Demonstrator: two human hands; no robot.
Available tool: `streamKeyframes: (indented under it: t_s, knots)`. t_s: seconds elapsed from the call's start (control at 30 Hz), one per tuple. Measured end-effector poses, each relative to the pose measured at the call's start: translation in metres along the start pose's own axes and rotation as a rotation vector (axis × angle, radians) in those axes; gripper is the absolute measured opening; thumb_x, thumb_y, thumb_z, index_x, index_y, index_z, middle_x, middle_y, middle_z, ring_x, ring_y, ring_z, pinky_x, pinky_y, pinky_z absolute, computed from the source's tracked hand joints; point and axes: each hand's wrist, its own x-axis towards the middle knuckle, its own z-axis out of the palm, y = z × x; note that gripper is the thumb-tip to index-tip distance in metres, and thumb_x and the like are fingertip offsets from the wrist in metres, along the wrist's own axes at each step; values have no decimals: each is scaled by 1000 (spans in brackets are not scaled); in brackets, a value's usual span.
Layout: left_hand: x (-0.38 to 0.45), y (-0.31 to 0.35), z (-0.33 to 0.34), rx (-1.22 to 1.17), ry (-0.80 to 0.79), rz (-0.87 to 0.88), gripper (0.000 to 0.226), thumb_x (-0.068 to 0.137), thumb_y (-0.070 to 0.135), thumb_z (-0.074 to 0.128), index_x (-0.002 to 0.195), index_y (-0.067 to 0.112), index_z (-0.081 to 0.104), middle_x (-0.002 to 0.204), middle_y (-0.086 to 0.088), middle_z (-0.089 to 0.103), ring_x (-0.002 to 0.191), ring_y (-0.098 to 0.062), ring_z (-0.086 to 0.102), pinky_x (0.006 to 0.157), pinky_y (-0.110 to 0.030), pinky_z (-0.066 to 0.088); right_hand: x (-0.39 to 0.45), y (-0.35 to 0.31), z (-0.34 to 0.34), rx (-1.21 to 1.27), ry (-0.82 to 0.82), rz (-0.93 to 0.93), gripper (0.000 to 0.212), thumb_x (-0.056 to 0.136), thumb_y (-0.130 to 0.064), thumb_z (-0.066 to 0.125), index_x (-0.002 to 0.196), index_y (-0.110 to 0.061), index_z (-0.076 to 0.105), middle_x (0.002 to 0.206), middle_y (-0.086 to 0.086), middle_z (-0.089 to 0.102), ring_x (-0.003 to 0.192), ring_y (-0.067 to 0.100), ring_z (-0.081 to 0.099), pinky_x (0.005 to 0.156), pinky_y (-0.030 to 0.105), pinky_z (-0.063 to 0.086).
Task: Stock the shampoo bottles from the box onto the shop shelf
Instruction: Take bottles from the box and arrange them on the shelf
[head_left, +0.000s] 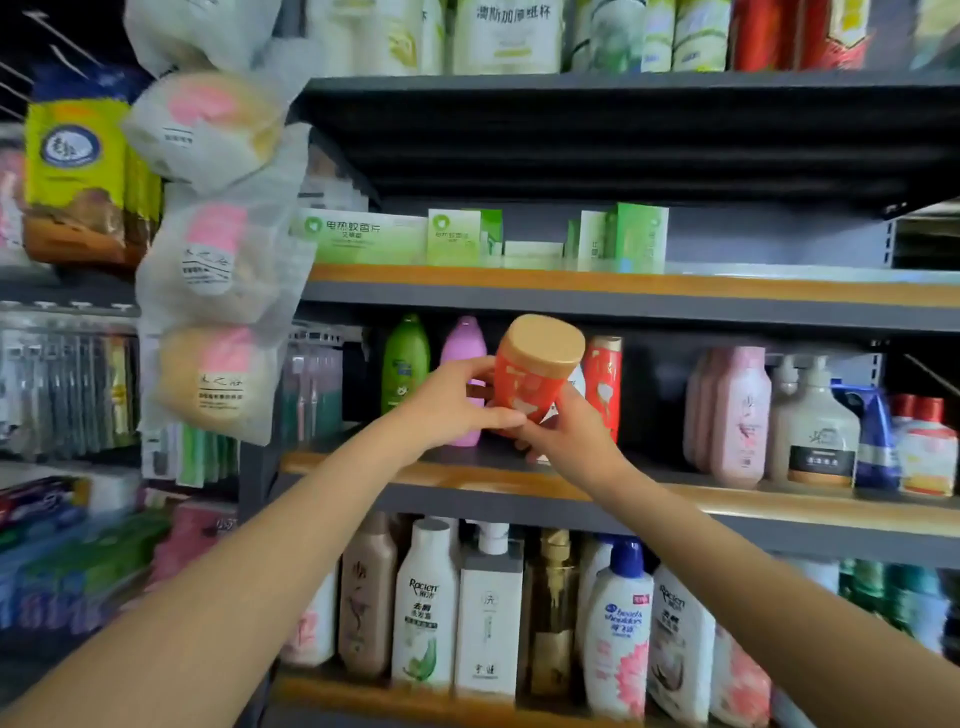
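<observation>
Head view, facing a grey shop shelf (519, 486) with orange edge strips. Both bare arms reach forward to the middle level. A red bottle (527, 382) with a gold cap is held in the air in front of that level, tilted so the cap points up and toward the camera; its base sits just above the shelf's front edge, not resting on it as far as can be seen. Left hand (457, 397): fingers curled round the bottle's left side, thumb stretched along the lower edge. Right hand (566, 431): fingers clamped on the bottle's lower right side and underside, partly hidden behind the bottle. Directly behind the held bottle stands a second red bottle (602, 384), upright, same pattern. Left of it, upright on the same level: a pink bottle (465, 343), partly covered by the left hand, and a green bottle (405, 364) beside it. Farther right on this level, well apart from the hands: pale pink bottles (737, 415), a beige pump bottle (815, 431), a blue pouch (872, 436), red-capped bottles (927, 447). Level above: green boxes (452, 236). Level below: a row of upright shampoo bottles (426, 603), white, brown, gold and blue-capped. Hanging at left of the shelf: bagged bath sponges (213, 260). Left edge of the view is blurred; packs there cannot be identified.
</observation>
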Motion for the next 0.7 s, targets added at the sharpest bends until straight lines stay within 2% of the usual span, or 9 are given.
streamKeyframes:
  t_s: [0.13, 0.2, 0.23, 0.3, 0.4, 0.53, 0.63, 0.7]
  knots:
    - [29, -1, 39, 9, -31, 23, 40, 75, 11, 76, 109, 22, 59, 105, 2, 67, 102, -13, 62, 97, -29, 46, -3, 24, -38, -94, 84, 29, 35, 81, -15, 71, 110, -17, 51, 76, -11, 60, 54, -1, 59, 50, 10, 49]
    - [45, 1, 59, 7, -21, 29, 43, 74, 15, 77, 113, 21, 60, 111, -2, 69, 105, -17, 63, 98, -39, 48, -2, 37, -55, -124, 131, 41, 38, 81, -16, 71, 110, -23, 46, 76, -15, 58, 59, 1, 58, 52, 7, 47]
    - [53, 2, 70, 11, -18, 29, 43, 74, 17, 77, 114, 19, 61, 111, -3, 69, 104, -17, 64, 97, -40, 49, -1, 44, -63, -133, 145, 56, 39, 82, -18, 71, 111, -24, 46, 78, -15, 58, 65, 5, 60, 54, 7, 48]
    - [67, 3, 90, 30, -20, 23, 40, 77, 20, 74, 114, 18, 61, 108, -4, 70, 101, -17, 65, 94, -35, 51, 5, 58, -78, -154, 140, 117, 44, 82, -21, 70, 119, -20, 47, 88, -9, 63, 77, 13, 63, 58, 13, 54]
    - [80, -2, 117, 114, -37, -14, 32, 82, 28, 69, 112, 18, 63, 105, -5, 70, 99, -19, 65, 85, -28, 49, 12, 78, -93, -198, 57, 281, 53, 81, -18, 70, 125, -13, 41, 104, 10, 65, 77, 24, 66, 61, 28, 57]
    - [97, -15, 138, 101, -19, -77, 31, 84, 33, 66, 108, 13, 65, 102, -14, 70, 99, -30, 65, 91, -40, 50, 23, 92, -99, -300, 42, 354, 55, 79, -17, 72, 123, -7, 41, 104, 8, 61, 80, 18, 60, 68, 27, 51]
    - [112, -22, 143, 142, 24, -116, 31, 85, 31, 64, 108, 10, 64, 101, -18, 68, 97, -33, 64, 87, -42, 52, 37, 96, -95, -381, 41, 408, 57, 78, -25, 72, 120, -5, 39, 113, 11, 60, 100, 27, 62, 82, 34, 51]
    - [121, -30, 143, 197, 10, -136, 32, 88, 25, 61, 117, 11, 60, 105, -18, 67, 99, -33, 63, 87, -41, 52, 46, 99, -90, -457, 7, 457, 58, 77, -30, 73, 115, -5, 37, 116, 13, 59, 104, 32, 61, 82, 37, 51]
